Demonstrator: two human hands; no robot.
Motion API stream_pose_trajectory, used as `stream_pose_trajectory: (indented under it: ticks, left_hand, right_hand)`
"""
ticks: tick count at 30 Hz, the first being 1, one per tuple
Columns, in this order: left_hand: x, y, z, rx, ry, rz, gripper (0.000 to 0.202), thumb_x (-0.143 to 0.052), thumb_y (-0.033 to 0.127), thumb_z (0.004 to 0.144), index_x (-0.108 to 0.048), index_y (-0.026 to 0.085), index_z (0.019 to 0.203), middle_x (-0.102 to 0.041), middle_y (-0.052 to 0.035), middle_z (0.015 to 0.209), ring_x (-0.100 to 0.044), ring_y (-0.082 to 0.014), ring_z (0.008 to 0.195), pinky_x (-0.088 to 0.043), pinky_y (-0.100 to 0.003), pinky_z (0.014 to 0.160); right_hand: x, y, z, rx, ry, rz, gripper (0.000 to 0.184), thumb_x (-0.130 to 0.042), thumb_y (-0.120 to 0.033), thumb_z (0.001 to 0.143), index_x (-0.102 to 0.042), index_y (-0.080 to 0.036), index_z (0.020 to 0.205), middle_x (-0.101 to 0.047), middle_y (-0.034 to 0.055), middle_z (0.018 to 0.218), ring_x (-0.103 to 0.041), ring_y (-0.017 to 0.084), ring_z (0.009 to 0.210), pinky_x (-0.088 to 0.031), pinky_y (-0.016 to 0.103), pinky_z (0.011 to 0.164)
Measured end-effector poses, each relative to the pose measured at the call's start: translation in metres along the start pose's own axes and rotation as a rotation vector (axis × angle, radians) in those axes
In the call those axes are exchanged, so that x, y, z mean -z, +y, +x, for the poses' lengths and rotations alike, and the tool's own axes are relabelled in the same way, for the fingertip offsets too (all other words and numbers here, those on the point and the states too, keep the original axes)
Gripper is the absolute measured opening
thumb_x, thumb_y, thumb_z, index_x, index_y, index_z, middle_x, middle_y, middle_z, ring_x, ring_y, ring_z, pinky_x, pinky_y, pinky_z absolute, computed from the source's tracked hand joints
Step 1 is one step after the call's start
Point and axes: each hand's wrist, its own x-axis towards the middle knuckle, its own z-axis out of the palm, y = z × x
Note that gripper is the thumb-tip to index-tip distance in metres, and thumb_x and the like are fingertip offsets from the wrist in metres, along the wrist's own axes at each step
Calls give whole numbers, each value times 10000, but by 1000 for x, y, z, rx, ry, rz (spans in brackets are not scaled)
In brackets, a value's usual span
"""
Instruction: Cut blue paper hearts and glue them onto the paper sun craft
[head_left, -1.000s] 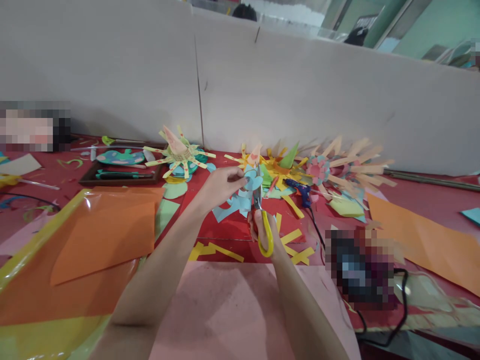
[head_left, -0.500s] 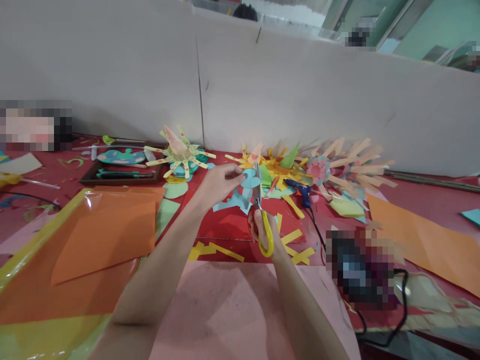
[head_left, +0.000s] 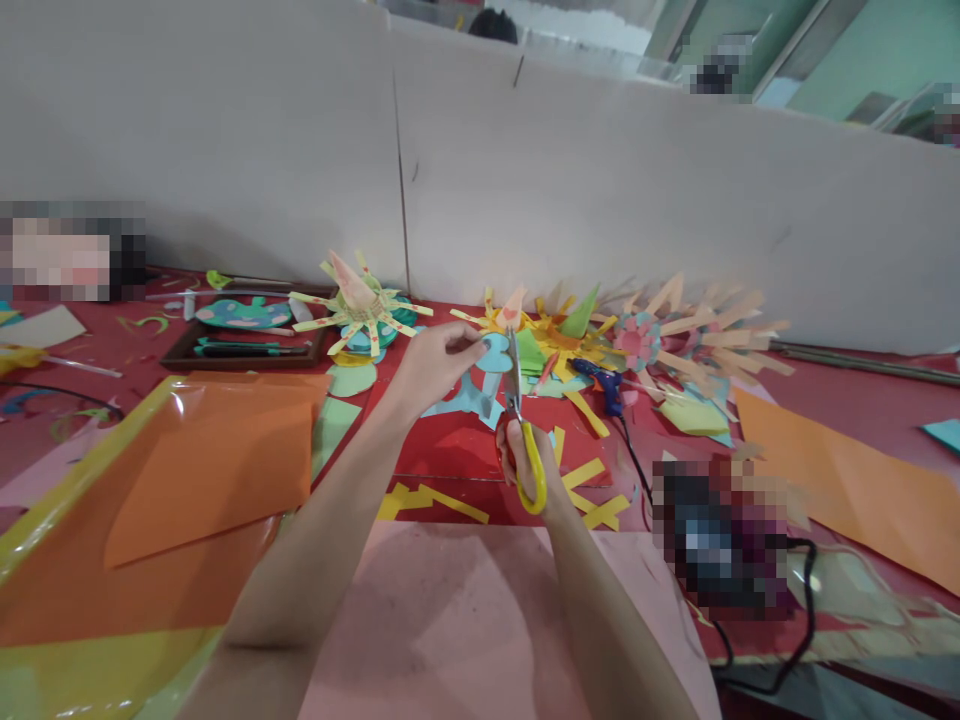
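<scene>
A small light-blue piece of paper (head_left: 496,352) with a rounded outline is pinched between the thumb and fingers of my left hand (head_left: 439,368). My right hand (head_left: 517,455) grips a pair of scissors (head_left: 535,470) with yellow handles, their blades pointing away from me. The blades stand upright just at the right edge of the blue paper; whether they touch it I cannot tell. Beneath the hands, light-blue paper scraps (head_left: 466,398) lie on a red sheet (head_left: 442,450).
Paper flowers (head_left: 361,300) stand along the grey partition (head_left: 600,190). A blue glue gun (head_left: 606,382) with a black cord lies to the right. Yellow paper strips (head_left: 592,490) are scattered nearby. Orange sheets (head_left: 225,460) lie left, pink paper (head_left: 450,620) in front.
The blue paper in my left hand has shifted slightly left, away from between the scissor blades. My right hand with the scissors has hardly moved.
</scene>
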Motion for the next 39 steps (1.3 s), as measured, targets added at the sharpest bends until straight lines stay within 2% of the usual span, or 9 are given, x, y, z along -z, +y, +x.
stream_pose_trajectory:
  ticks: [11, 19, 34, 39]
  left_hand:
    - [0, 1, 1, -7, 66, -16, 123, -564, 276, 737, -608, 166, 704, -612, 6, 680, -534, -105, 635, -412, -219, 627]
    - [1, 0, 0, -3, 81, 9, 153, -539, 302, 759, -587, 167, 707, -539, 17, 627, -473, -98, 581, -358, -222, 553]
    - [6, 1, 1, -1, 115, 10, 129, -544, 284, 750, -584, 170, 705, -502, 31, 593, -438, -89, 557, -363, -222, 557]
    - [7, 1, 1, -6, 118, 3, 134, -546, 289, 748, -577, 169, 700, -505, 30, 599, -438, -89, 560, -360, -220, 555]
  right_hand:
    - [-2, -1, 0, -3, 2, 3, 515, -419, -708, 781, -404, -208, 656, -331, -83, 408, -335, 59, 283, -249, 189, 293]
    - [-2, 3, 0, 19, -16, 6, 493, -428, -676, 803, -415, -203, 663, -329, -86, 428, -326, 51, 290, -251, 186, 293]
    - [0, 2, -1, 28, -22, -103, 480, -413, -644, 830, -398, -206, 636, -360, -72, 423, -339, 54, 324, -255, 195, 322]
    - [-1, 2, -2, -2, -30, -59, 476, -432, -648, 819, -410, -204, 646, -346, -81, 412, -336, 55, 305, -252, 194, 310]
